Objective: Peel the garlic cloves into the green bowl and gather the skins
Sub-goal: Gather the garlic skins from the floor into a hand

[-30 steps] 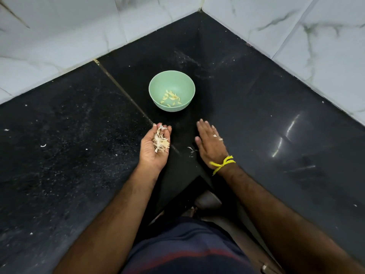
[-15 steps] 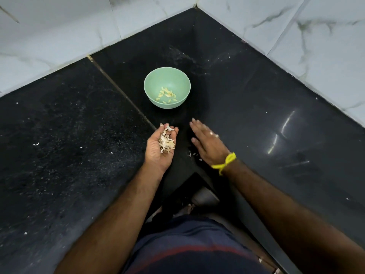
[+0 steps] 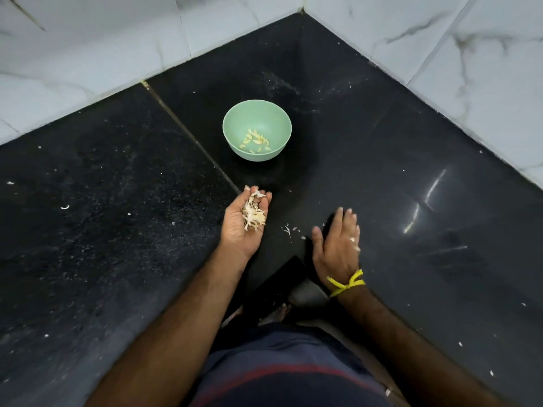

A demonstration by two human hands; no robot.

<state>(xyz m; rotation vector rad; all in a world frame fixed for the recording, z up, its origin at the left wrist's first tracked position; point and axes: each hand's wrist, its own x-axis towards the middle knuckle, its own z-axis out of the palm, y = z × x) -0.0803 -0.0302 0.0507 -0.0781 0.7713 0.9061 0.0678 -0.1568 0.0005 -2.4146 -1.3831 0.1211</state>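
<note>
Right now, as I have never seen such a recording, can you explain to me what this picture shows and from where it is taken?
No machine here: a person wears one camera on the head, looking down at their own two hands over a black counter in a tiled corner. The left hand is palm up, cupping a pile of garlic skins. The right hand lies flat on the counter beside a few loose skins. Farther back stands a green bowl holding peeled cloves.

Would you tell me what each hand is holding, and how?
The left hand cups a pile of papery garlic skins in its upturned palm. The right hand holds nothing, fingers straight.
</note>
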